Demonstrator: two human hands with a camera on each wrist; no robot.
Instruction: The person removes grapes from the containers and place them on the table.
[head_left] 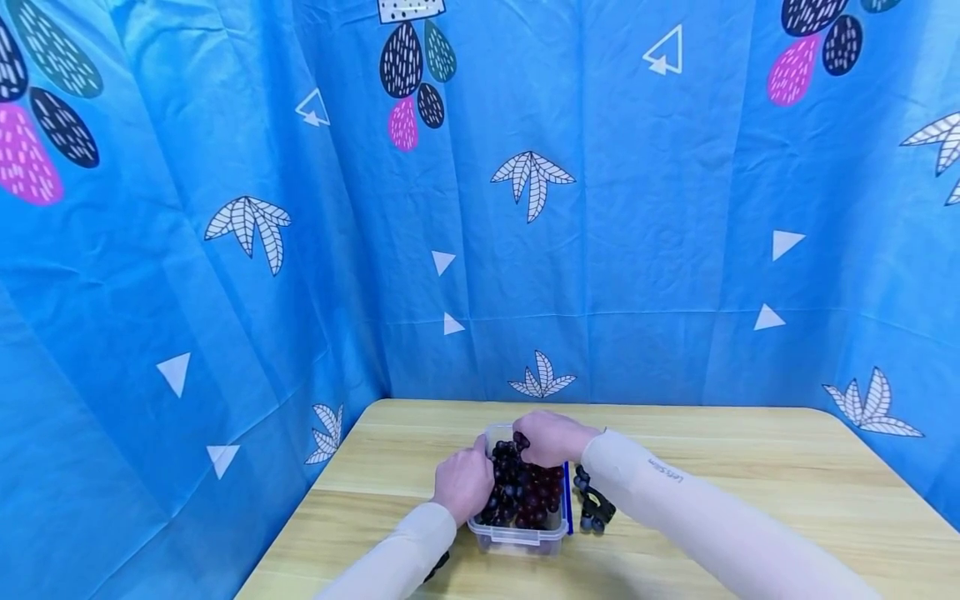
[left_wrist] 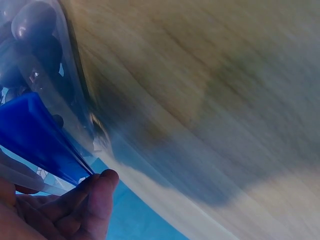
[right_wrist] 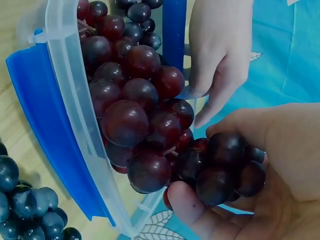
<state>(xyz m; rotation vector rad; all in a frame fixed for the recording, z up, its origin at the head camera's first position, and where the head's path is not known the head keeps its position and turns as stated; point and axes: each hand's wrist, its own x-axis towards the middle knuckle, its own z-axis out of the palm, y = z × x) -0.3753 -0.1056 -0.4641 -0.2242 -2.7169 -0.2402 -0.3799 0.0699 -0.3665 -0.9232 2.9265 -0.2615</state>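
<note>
A clear plastic box with blue side flaps stands on the table, filled with dark red grapes and bluish-black grapes. My left hand holds the box's left side, its fingers curled at the rim and the blue flap. At the far end of the box, my right hand grips a small bunch of dark grapes between thumb and fingers. That bunch sits right against the red grapes in the right wrist view.
Beside the box on the right, a bunch of bluish-black grapes lies on the wooden table. Partly covered by the left sleeve is a small dark object. A blue patterned curtain hangs behind and on the sides.
</note>
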